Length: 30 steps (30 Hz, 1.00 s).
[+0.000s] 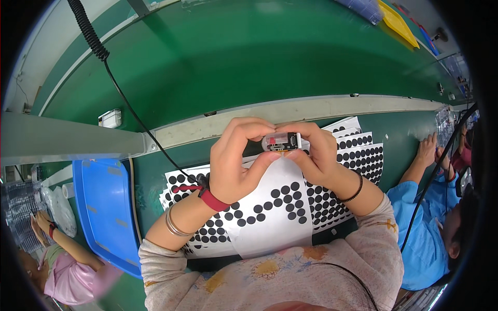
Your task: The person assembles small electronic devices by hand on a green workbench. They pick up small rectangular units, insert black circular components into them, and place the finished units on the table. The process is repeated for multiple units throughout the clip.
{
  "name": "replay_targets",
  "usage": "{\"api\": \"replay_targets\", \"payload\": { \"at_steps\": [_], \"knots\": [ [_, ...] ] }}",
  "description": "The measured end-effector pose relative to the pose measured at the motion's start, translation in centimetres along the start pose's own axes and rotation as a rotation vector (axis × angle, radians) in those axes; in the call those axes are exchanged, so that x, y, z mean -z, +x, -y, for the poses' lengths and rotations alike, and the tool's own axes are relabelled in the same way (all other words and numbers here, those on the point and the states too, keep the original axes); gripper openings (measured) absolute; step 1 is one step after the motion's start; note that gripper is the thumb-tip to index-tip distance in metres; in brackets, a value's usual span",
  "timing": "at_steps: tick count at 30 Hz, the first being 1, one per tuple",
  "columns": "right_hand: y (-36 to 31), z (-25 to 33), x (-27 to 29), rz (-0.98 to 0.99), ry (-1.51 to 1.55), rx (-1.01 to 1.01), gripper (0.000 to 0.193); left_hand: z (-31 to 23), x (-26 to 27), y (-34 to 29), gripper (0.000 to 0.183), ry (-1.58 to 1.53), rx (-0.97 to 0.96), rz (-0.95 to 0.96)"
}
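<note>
A blue plastic tray with a raised rim point(109, 192) stands at the left. The left hand point(236, 158), with a red band point(212, 201) at its wrist, grips a small clear-and-black plastic device point(281, 141) between thumb and fingertips; its inner parts are too small to make out surely. The right hand point(319, 153) pinches it from the other side, above white paper sheets with round black dots point(358, 158). Far right sits a co-worker in blue point(420, 243).

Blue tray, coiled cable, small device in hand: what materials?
Blue tray: probably moulded plastic, satin; rounded corners, soft sheen.
Coiled cable: likely rubbery plastic jacket, fairly matte black; even coils.
Small device: rounded end looks like glossy clear plastic, red inside shows through; rest unclear.
</note>
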State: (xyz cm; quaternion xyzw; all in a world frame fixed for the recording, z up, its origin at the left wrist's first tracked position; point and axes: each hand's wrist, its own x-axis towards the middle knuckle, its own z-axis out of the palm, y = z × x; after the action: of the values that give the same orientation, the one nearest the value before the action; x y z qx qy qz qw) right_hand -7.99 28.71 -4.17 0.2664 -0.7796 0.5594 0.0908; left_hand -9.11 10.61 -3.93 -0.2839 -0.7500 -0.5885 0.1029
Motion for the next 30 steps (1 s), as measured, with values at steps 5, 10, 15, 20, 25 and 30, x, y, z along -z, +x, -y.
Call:
{"api": "replay_targets", "payload": {
  "at_steps": [5,10,15,20,25,30],
  "knots": [
    [0.3,0.1,-0.6,-0.058,0.319,-0.339,0.027,0.8,-0.3,-0.1,0.035,-0.087,0.209,0.008],
    [1.2,-1.7,-0.3,-0.256,0.807,-0.667,0.037,1.7,-0.2,-0.2,0.036,-0.248,0.578,0.375],
    [1.0,-2.1,-0.3,-0.161,0.854,-0.692,0.048,2.8,0.6,0.0,0.027,-0.469,0.775,0.312],
    [1.1,-2.1,-0.3,-0.078,0.834,-0.726,0.054,3.2,1.8,0.6,0.037,-0.637,0.983,0.041],
    [1.1,-2.1,-0.4,-0.08,0.813,-0.732,0.055,3.4,1.8,1.1,0.06,-0.844,0.893,-0.007],
    [1.1,-2.1,-0.2,-0.08,0.851,-0.743,0.053,3.3,1.8,1.1,0.063,-0.878,0.861,0.029]
  ]
}}
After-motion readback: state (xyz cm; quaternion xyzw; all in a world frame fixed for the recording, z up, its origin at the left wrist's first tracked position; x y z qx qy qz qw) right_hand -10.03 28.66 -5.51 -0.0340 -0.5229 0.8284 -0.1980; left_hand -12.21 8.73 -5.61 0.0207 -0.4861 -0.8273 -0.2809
